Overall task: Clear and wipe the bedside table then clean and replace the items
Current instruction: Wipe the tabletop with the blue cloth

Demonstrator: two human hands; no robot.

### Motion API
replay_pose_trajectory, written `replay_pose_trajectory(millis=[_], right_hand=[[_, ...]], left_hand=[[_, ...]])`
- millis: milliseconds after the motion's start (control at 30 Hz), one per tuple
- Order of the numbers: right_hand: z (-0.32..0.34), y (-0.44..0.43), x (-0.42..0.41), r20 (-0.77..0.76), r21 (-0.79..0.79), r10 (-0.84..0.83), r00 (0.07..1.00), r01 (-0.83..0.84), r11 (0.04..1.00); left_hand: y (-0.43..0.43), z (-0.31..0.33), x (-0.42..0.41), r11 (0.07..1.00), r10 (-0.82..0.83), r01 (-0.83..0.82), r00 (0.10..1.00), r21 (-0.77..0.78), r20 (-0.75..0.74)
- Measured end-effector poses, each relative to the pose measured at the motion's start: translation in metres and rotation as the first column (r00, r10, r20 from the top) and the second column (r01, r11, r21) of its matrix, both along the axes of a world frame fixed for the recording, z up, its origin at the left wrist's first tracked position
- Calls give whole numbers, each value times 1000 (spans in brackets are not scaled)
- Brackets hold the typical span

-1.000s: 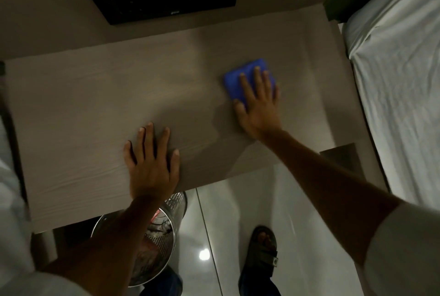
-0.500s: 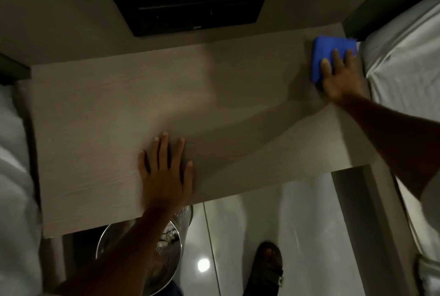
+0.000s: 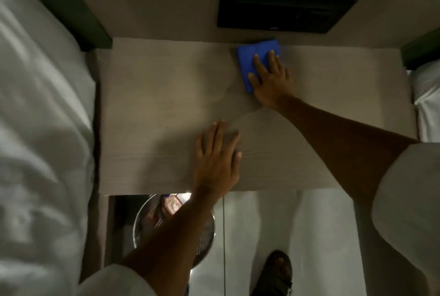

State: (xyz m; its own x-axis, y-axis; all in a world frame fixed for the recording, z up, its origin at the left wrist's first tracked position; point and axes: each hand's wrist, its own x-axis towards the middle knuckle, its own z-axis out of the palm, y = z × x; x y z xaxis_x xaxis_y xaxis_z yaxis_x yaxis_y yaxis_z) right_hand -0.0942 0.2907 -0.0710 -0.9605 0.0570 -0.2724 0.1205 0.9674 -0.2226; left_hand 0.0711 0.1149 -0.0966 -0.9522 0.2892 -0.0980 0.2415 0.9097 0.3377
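The bedside table [image 3: 152, 110] has a pale wood-grain top with no items on it. A folded blue cloth [image 3: 250, 57] lies near the table's back edge, right of centre. My right hand [image 3: 270, 79] presses flat on the cloth, fingers spread over its near half. My left hand [image 3: 216, 155] lies flat, palm down, on the bare tabletop by the front edge, holding nothing. A faint curved wipe mark shows on the wood between the two hands.
White bedding [image 3: 40, 129] borders the table on the left and another bed [image 3: 427, 96] on the right. A black wall panel [image 3: 283, 11] sits above the table. A metal mesh waste bin [image 3: 171, 226] stands under the front edge. My sandalled foot [image 3: 276, 274] rests on the glossy floor.
My right hand has slid the blue cloth left along the back edge, away from the far right corner. The view has shifted so more of the left bed shows. My left hand stays flat.
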Motion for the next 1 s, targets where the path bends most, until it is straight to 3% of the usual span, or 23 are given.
replay_pose_trajectory(millis=[100, 233, 333, 400, 500, 567, 700, 833, 1000], right_hand=[[0, -98, -12, -24, -29, 134, 991, -135, 990], [-6, -234, 19, -100, -112, 379, 920, -388, 915], [-9, -255, 62, -5, -91, 484, 875, -483, 871], [-4, -227, 71, 31, -20, 450, 892, -450, 893], [5, -155, 64, 4, 55, 196, 981, -196, 979], [-4, -88, 63, 173, 154, 57, 983, -84, 984], [-12, -1, 71, 208, 322, -166, 964, 93, 942], [-2, -76, 94, 141, 189, -148, 979, 120, 975], [11, -218, 108, 101, -6, 164, 981, -165, 986]], left_hand=[[-39, -1, 16, 998, 33, -36, 998, 50, 51], [-141, 6, 74, 975, 181, -167, 980, -148, 81], [-194, 9, 107, 960, 180, -155, 979, -235, 91], [-215, 7, 117, 975, 83, -55, 989, -215, 119], [-227, 5, 117, 980, -1, 26, 992, -195, 129], [-227, 5, 115, 982, 5, 19, 992, -189, 127], [-222, 11, 115, 982, 15, 4, 995, -191, 95], [-229, 12, 119, 946, 267, -238, 956, -220, 117], [-230, 15, 100, 955, 236, -214, 968, -204, 86]])
